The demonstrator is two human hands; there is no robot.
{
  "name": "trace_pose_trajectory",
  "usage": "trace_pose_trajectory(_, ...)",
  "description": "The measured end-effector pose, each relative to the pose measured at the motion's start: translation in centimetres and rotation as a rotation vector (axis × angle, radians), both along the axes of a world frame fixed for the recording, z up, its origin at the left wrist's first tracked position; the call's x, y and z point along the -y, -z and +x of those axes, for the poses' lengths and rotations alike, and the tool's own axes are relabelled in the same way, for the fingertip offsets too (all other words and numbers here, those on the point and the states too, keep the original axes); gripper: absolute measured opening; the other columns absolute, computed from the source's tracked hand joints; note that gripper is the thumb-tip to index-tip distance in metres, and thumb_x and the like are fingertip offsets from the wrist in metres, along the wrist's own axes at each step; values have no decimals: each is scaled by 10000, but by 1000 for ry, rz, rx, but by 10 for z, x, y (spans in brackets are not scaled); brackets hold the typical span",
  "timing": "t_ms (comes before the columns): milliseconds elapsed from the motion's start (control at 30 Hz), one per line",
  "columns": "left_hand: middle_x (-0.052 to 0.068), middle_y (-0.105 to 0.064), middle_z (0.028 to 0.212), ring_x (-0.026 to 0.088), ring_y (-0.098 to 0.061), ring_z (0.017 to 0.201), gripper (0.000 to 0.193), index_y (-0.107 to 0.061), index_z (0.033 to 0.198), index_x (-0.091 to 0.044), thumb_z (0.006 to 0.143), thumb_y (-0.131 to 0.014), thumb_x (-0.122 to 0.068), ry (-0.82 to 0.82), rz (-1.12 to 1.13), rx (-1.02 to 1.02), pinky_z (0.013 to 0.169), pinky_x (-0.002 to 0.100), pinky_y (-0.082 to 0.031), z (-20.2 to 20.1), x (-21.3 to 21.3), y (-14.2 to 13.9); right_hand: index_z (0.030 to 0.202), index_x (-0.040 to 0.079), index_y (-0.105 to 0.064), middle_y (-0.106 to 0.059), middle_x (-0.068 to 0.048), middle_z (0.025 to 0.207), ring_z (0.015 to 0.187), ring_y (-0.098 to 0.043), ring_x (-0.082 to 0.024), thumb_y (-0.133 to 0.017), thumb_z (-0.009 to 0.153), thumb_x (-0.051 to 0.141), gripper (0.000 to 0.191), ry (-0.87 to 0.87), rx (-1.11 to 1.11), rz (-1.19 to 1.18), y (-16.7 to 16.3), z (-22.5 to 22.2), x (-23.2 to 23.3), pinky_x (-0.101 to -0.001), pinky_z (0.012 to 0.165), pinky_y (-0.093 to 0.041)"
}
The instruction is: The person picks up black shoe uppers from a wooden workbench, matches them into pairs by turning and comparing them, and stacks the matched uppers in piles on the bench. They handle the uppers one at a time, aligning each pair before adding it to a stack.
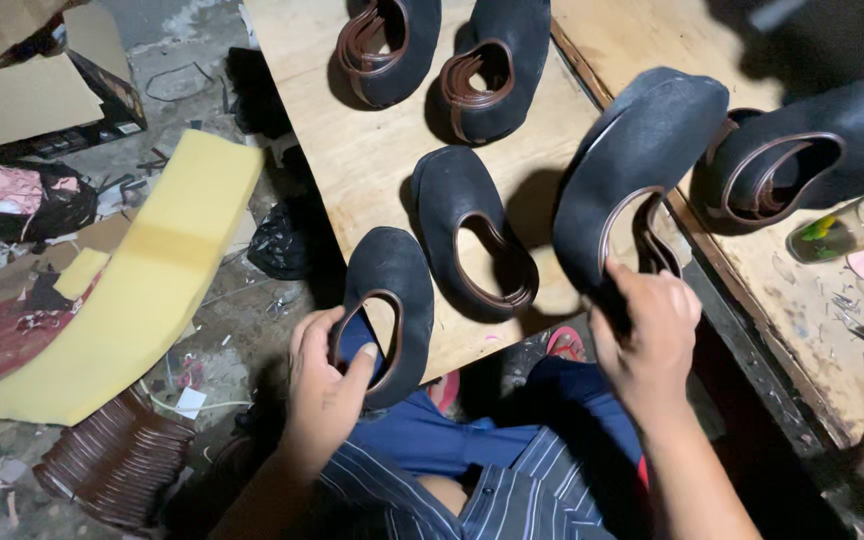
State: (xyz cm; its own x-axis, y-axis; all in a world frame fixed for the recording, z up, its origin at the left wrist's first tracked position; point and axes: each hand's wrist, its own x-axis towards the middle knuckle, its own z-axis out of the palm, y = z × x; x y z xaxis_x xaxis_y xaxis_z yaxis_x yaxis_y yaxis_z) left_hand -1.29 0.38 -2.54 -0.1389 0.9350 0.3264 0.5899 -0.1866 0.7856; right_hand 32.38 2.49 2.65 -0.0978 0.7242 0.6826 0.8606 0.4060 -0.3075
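At the far left a long yellow foam slab (142,280) lies slanted across the littered floor, with a stack of brown ribbed strips (117,462) below its lower end and cardboard boxes (27,95) above it; the floor between foam and board is crowded with scraps, leaving little open ground. The plywood board (352,150) starts just right of the foam, its left edge running down toward the person's knees. The left hand (324,388) is closed on the near shoe upper (389,310), thumb inside its brown-trimmed opening, and this black upper overhangs the board's front edge above the blue trousers. Just right of it a second black upper (467,230) lies flat on the board, with two more uppers (432,55) near the far edge; bare wood shows between them. The right hand (647,345) is clamped on the heel of a raised shoe upper (632,170), held tilted in the air over the gap where the board's right edge meets a second wooden bench (772,290). On that bench another dark upper (802,150) lies, with a glass cup (852,228) near its right edge.
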Motion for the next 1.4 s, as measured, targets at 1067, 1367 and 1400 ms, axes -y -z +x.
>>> trace_pose_trajectory(1067,180,-245,1633,254,-394,1414,826,-88,1627,-39,897,-472,21,278,-54,798,1164,397,-384,36,16,12,1054,67,-699,-650,-101,1106,925,-713,-278,-843,843,213,294,-423,-177,-367,-7,-86,65,-351,759,-583)
trace_pose_trajectory(1367,104,-677,1037,170,-645,837,476,-457,1435,18,991,-550,-125,-50,-417,628,710,296,-525,-13,-14,81,1024,26,-700,-601,-170,1285,994,-690,-270,-817,803,99,261,95,-151,-188,-15,-10,51,-354,843,-562)
trace_pose_trajectory(1400,92,-677,1002,169,-639,803,450,-480,1419,19,992,-529,-115,-51,-374,643,677,294,-515,-14,-14,81,1026,24,-703,-592,-173,1305,973,-689,-250,-825,806,96,261,135,-163,-198,-13,-6,49,-346,834,-561)
